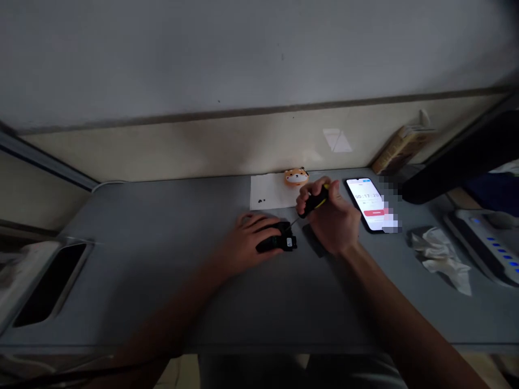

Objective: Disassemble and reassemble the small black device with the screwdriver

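Observation:
My left hand [253,237] lies on the table with its fingers around a small black device [287,242], which looks like an opened computer mouse with a white label; the fingers hide much of it. Wrapped in my right hand [334,224] is a screwdriver [315,202] with a black and yellow handle. Its thin shaft slants down to the left, and the tip meets or hovers at the device; I cannot tell which. A dark flat piece [313,241] lies beside my right hand, partly covered. Tiny dark bits [260,201] rest on white paper [258,186] behind the device.
An orange-and-white animal-face case [296,176] sits on the paper by the wall. To the right are a lit phone [367,202] showing a timer, crumpled tissue [440,256] and a white unit with blue lights [486,243]. A dark-screened device [51,286] lies at left.

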The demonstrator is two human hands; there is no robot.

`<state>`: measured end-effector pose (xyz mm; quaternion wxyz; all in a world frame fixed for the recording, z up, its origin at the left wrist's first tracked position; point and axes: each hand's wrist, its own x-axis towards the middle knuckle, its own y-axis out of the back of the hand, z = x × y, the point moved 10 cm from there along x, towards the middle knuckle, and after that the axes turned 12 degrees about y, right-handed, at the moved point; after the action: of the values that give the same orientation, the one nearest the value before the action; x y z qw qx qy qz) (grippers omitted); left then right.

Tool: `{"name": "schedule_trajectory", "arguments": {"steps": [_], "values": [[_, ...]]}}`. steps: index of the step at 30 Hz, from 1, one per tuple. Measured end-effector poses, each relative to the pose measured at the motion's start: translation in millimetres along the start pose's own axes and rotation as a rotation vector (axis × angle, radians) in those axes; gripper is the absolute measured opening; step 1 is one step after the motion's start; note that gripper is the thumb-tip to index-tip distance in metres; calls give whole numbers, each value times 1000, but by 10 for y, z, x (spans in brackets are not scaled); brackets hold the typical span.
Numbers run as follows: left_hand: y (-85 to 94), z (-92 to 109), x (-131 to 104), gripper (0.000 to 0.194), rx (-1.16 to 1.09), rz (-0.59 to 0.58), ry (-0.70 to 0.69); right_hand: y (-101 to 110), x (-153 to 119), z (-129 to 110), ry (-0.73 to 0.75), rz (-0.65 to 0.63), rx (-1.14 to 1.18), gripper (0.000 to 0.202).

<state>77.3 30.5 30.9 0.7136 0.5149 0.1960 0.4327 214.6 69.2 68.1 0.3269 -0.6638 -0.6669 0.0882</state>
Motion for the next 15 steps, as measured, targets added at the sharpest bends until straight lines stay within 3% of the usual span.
{"name": "schedule_trajectory", "arguments": {"steps": [6,10,15], "values": [[3,8,3,24,0,-6,15,-129,-23,11,-62,-59,-17,42],[2,4,4,24,4,-18,34,-138,-54,2,-30,-22,50,39],[-9,-19,-11,25,20,1,44,-140,-66,-15,-6,-77,20,42]]}}
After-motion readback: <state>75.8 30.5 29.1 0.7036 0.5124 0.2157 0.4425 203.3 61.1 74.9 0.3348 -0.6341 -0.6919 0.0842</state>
